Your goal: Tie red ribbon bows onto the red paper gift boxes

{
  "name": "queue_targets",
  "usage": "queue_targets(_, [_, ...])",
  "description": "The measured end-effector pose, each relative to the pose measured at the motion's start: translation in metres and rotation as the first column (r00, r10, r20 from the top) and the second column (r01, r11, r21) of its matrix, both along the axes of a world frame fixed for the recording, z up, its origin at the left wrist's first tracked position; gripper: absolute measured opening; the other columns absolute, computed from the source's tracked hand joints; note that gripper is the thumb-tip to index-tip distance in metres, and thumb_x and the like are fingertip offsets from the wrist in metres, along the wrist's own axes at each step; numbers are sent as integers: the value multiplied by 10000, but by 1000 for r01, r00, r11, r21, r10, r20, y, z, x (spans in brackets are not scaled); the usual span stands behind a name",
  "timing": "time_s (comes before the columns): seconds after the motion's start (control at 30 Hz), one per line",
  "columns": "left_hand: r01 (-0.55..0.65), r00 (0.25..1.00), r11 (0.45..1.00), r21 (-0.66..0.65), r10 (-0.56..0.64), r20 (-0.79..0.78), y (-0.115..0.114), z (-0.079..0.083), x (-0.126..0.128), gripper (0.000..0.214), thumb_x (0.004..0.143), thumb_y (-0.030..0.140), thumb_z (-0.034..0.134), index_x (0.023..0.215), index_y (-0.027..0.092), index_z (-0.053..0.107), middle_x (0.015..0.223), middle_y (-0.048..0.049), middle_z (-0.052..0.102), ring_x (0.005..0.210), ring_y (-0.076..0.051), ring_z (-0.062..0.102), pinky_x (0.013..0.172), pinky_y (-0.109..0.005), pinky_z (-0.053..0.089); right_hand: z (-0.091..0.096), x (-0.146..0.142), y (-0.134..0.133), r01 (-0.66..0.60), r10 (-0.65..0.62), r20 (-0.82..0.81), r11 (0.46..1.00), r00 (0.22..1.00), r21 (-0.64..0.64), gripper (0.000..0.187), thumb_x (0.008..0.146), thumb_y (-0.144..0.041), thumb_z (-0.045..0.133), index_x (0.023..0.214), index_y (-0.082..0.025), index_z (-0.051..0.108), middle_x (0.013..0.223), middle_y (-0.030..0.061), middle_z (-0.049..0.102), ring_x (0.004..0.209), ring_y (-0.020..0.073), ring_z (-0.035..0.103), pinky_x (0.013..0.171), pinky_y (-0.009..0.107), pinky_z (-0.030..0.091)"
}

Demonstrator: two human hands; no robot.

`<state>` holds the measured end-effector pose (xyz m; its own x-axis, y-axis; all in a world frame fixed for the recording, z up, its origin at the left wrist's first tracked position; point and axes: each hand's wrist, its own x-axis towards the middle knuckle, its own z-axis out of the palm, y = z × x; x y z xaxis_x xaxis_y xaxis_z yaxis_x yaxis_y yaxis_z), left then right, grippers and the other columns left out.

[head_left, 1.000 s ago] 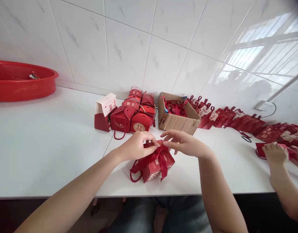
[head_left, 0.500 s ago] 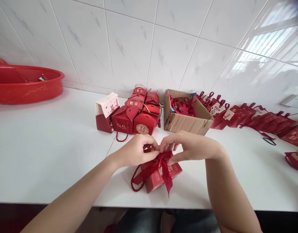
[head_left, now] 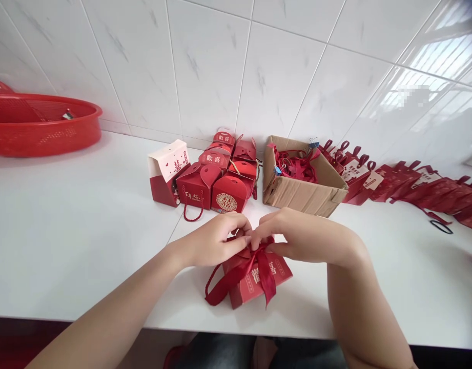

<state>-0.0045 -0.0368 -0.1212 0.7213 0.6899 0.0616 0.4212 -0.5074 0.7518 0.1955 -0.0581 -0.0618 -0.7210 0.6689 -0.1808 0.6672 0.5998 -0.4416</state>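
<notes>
A red gift box [head_left: 248, 288] with gold lettering lies near the table's front edge, tilted toward me. Across it a dark red ribbon [head_left: 263, 271] is looped, its two tails hanging over the front. At the box's top left my left hand [head_left: 224, 238] pinches the ribbon between thumb and fingers. My right hand [head_left: 284, 233] closes on the ribbon from the other side, its fingertips meeting those of the left. The fingertips partly hide the knot. A twisted red cord handle [head_left: 210, 281] sticks out on the box's left side.
Behind my hands stand several red gift boxes [head_left: 197, 187] and a cardboard box [head_left: 303, 195] full of red ribbons with binder clips. A red plastic basket [head_left: 47, 133] is at far left. More red bags [head_left: 397, 182] line the wall at right, near a black ring [head_left: 441, 227].
My right fingers have moved in and down onto the knot. The left ribbon tail has shifted slightly left. The camera view has moved a little.
</notes>
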Motion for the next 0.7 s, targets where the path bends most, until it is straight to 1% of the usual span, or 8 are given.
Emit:
queue_targets(0.13, [-17,1000,996,87,18,-6,0,0,-2,151,869,219,443,846,200,591,876,-5,600,824,-156,540,736,-297,437,-1,1,2,3,-3,22,1000,1000,-19,337,782,-23,520,957,-235,717,925,-2,716,813,146,620,709,250,441])
queue_targets(0.27, [22,1000,990,138,-23,5,1,0,-6,116,800,175,496,868,202,586,883,-1,576,799,-152,516,734,-297,433,-1,1,2,-22,22,7,999,1000,-34,321,787,-29,518,937,-233,716,909,-10,715,800,140,619,704,244,437])
queue_targets(0.43, [54,998,988,143,-51,-27,0,-1,-4,93,739,212,558,823,192,591,841,-19,526,817,-183,514,769,-333,442,1,1,2,-40,41,25,999,999,-30,329,776,-24,528,946,-232,718,903,-4,711,801,144,615,695,243,431])
queue_targets(0.6, [12,1000,991,131,-14,13,-3,-2,1,81,776,212,512,777,191,590,830,-27,529,812,-179,521,768,-330,441,-1,2,3,-50,51,16,998,999,-35,358,782,-39,525,989,-250,725,925,6,712,793,149,620,700,251,439])
queue_targets(0.7, [20,999,991,130,-24,36,-2,-1,0,52,759,197,519,736,188,564,786,-17,531,765,-166,508,728,-313,433,-2,4,4,-54,54,4,998,999,-24,376,783,-44,524,1003,-270,730,913,5,711,772,144,619,700,253,442])
